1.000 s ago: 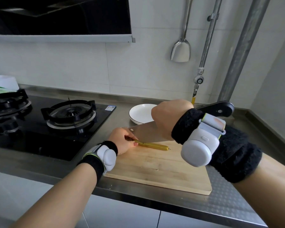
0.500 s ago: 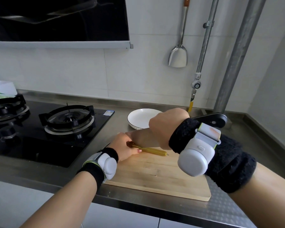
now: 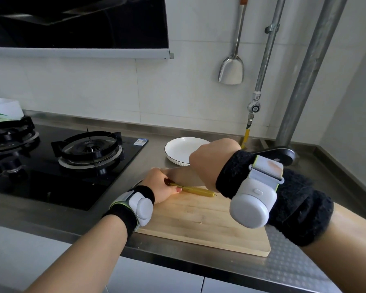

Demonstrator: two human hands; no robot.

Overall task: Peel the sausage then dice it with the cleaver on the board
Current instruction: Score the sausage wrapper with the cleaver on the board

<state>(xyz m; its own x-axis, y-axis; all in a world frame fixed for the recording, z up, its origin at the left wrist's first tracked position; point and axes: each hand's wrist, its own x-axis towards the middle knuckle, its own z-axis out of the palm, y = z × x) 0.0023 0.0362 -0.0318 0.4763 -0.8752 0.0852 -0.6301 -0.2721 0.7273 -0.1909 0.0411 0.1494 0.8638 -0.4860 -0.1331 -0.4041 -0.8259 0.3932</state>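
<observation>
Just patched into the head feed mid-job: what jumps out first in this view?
The two hands over the wooden board at the counter's front edge: the right hand grips a cleaver, blade down by a yellow sausage that the left hand pins at its left end. Bulky grey wrist devices on black bands sit on both arms. Behind the board is an empty white plate, with the black gas stove to the left.

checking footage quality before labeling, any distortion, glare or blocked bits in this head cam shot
Head view: wide-angle bending bows the pipe and counter edge; the right hand and its wrist device loom large, hiding most of the cleaver; soft daylight, mild sheen on the hob, no harsh glare; the sausage on the board is sharp, with the left hand covering its left end.
</observation>
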